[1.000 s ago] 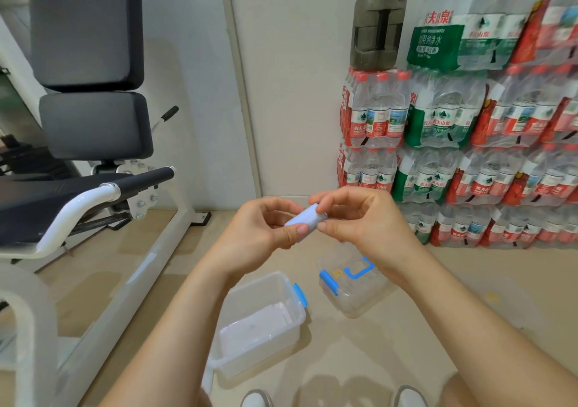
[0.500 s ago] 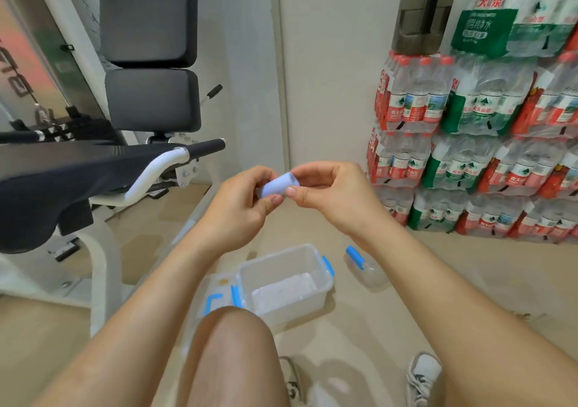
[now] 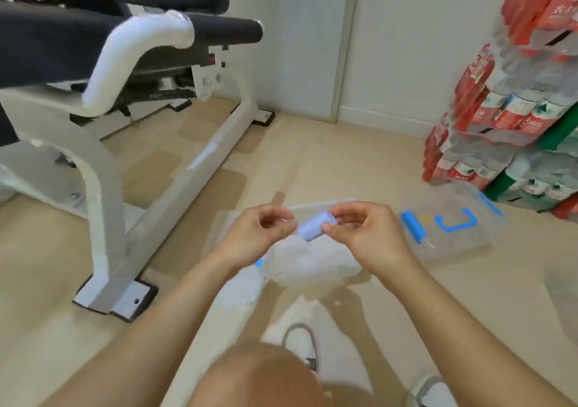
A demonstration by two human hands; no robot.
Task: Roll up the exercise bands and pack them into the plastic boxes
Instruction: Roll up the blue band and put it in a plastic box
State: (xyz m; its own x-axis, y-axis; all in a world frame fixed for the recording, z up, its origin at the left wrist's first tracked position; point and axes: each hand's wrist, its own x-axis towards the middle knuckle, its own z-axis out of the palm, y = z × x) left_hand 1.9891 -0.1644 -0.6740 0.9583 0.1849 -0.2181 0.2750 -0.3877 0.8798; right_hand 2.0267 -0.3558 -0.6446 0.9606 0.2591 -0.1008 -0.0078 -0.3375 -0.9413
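left: blocked by bench frame (image 3: pixel 200 168) | right: walled off by water-bottle packs (image 3: pixel 488 118), lidded box (image 3: pixel 463 240) parked in front | ahead: bare floor (image 3: pixel 312 156) left open to the wall (image 3: pixel 406 46) | below: open box (image 3: pixel 312 265) uncovered

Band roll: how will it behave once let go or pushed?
Probably light: the band roll sits in fingertip pinches of left hand and right hand. Likely soft and apt to unwind if released, being a wound strip. Its cylinder shape may roll inside the box.

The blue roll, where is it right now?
In the head view the rolled blue band is at centre, pinched between the left hand and right hand, above the open plastic box on the floor.
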